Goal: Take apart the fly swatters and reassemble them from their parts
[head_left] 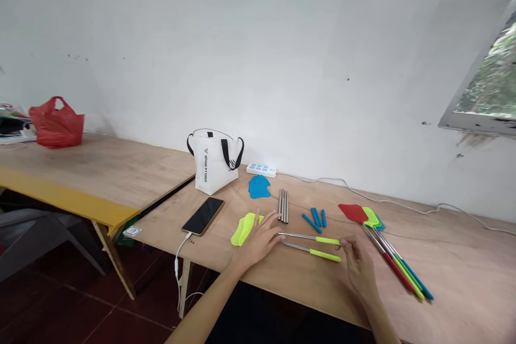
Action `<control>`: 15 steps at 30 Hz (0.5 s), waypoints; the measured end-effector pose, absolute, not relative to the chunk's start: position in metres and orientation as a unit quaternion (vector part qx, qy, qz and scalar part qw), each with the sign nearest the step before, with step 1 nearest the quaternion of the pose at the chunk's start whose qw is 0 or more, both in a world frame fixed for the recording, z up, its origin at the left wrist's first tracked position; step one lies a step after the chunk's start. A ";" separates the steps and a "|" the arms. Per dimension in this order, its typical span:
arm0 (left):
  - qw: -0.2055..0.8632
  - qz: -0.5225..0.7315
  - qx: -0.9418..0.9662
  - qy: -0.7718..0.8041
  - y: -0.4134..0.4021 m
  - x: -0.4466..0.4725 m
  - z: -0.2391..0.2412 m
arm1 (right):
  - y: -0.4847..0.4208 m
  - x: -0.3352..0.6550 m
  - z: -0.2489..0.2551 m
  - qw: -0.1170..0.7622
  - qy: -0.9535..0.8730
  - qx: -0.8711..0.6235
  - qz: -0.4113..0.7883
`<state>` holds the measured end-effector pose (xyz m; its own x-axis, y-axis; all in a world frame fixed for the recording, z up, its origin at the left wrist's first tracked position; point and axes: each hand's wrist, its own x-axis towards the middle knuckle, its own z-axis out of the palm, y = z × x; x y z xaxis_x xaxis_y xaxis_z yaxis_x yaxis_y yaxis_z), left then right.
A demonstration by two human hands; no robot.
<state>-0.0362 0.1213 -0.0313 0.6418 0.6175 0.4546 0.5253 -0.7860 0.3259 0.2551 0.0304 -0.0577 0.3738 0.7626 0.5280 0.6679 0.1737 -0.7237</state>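
My left hand (260,239) lies palm down with its fingers apart, partly over the yellow mesh swatter heads (242,230). Its fingertips are close to the thin metal end of a fly swatter handle (327,241) with a yellow grip; whether they touch it I cannot tell. At the other end, my right hand (357,260) pinches that yellow grip. A second yellow-gripped handle (324,255) lies just in front of it on the table. Behind them are several metal tubes (283,207), several short blue grips (316,217) and blue swatter heads (258,187).
Assembled fly swatters (397,263) in red, yellow and blue lie at the right. A phone (203,216) on a cable, a white bag (213,166) and a power strip (261,170) occupy the left and back. A red plastic bag (58,124) sits on the adjoining table.
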 end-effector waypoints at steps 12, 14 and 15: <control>0.011 0.354 0.894 0.273 0.095 -0.042 0.013 | 0.017 0.236 -0.015 0.344 -0.712 -0.598 -0.130; 0.002 0.350 0.898 0.266 0.088 -0.040 0.017 | 0.011 0.227 -0.012 0.280 -0.722 -0.610 -0.168; -0.005 0.346 0.900 0.264 0.087 -0.040 0.018 | 0.008 0.224 -0.011 0.257 -0.727 -0.611 -0.179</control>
<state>-0.0400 0.0865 0.0184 0.6208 0.4721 0.6259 0.4784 -0.8606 0.1746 0.2242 0.0085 -0.0108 -0.1208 0.7968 0.5921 0.9807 0.1883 -0.0534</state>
